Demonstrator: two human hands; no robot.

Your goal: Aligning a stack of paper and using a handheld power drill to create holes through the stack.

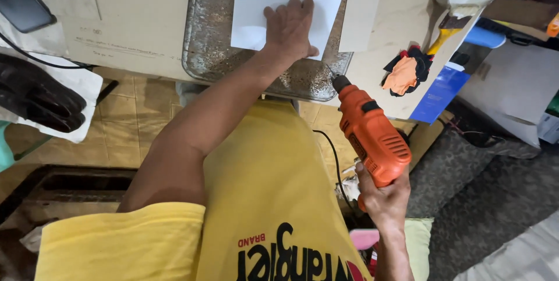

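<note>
- Our left hand lies flat with fingers spread on a white sheet, pinning it to the speckled metal tray on the workbench. It only presses, nothing is wrapped in it.
- Our right hand is closed around the grip of the orange drill, which sits low by our hip with the chuck aimed up at the near edge of the tray, just beside it.
- Biggest worry as we see it: the pinning hand sits not far ahead of where the bit points. If the bit skates on that metal, it likely runs toward our wrist.
- The sheet is thin and only held by palm pressure, so spin could probably grab it and twist it out.
- The black cord hangs right by our yellow shirt and could snag when we lift the drill.
- One-handed grip at that angle looks shaky; a kick might wrench it sideways toward the rag and the clutter on the right.
</note>
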